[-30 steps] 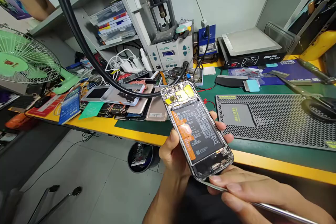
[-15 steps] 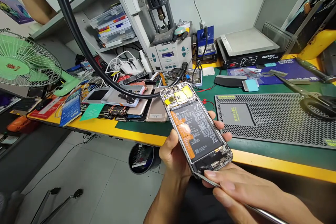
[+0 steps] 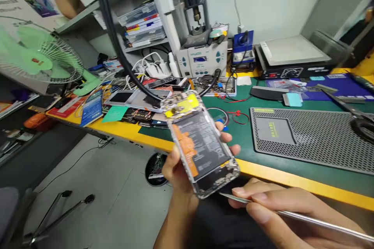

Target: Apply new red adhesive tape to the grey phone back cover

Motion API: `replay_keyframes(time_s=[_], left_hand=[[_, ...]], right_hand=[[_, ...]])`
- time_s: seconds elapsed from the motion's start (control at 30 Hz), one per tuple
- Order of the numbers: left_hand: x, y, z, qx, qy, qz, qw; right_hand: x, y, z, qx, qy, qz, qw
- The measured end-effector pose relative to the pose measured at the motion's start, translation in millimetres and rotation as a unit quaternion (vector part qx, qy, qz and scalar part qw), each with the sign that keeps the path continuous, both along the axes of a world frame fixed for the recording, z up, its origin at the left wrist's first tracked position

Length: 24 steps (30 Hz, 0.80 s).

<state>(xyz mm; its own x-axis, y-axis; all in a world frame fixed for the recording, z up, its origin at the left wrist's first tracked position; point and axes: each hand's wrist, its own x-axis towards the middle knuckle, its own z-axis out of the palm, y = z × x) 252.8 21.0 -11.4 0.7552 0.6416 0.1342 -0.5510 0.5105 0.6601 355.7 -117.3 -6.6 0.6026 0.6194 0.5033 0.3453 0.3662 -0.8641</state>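
Observation:
An opened smartphone lies tilted in my left hand, its thumb on the near left edge and its fingertips curled over the right edge. Its inside faces up, with a black battery with orange strips, yellow film at the top and a dark section at the lower end. Between the thumb and fingers of my right hand is a thin metal pry tool. The tool's flat tip points left, just off the phone's lower right corner. Motion blurs the phone slightly.
A perforated grey mat lies right of the phone, with scissors on it. Behind stand a hot air station and a heating plate. A black hose arcs over stacked phone parts. A green fan stands left.
The pry tool's tip has come away from the phone's bottom edge, to the right. My left hand has carried the phone a little left in view. The camera view has shifted.

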Motion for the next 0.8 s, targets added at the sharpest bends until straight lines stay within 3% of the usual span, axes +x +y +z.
replay_keyframes(time_s=[0.1,0.2,0.3,0.43,0.57,0.67,0.8], left_hand=[[-47.7,13.9,4.9,0.053,-0.026,0.209,0.976],[-104.5,34.6,3.0,0.095,0.005,0.382,0.919],[-161.6,59.7,-4.6,0.133,0.032,0.506,0.852],[-226.9,87.8,-16.4,0.177,0.043,0.577,0.796],[-270.2,106.6,-26.6,0.191,0.065,0.619,0.759],[-287.2,119.6,-35.8,0.187,0.08,0.634,0.746],[-294.5,133.9,-46.9,0.137,0.085,0.644,0.748]], right_hand=[[-18.7,22.7,8.5,-0.042,0.053,0.118,0.991],[-54.9,57.1,13.3,-0.07,0.106,0.218,0.968],[-98.9,98.9,6.3,-0.083,0.121,0.257,0.955],[-142.5,165.3,-30.2,-0.111,0.008,0.306,0.946],[-163.5,227.7,-64.1,-0.142,-0.11,0.359,0.916],[-173.7,248.4,-58.3,-0.171,-0.056,0.347,0.921],[-193.0,249.8,-33.1,-0.173,0.014,0.401,0.9]])
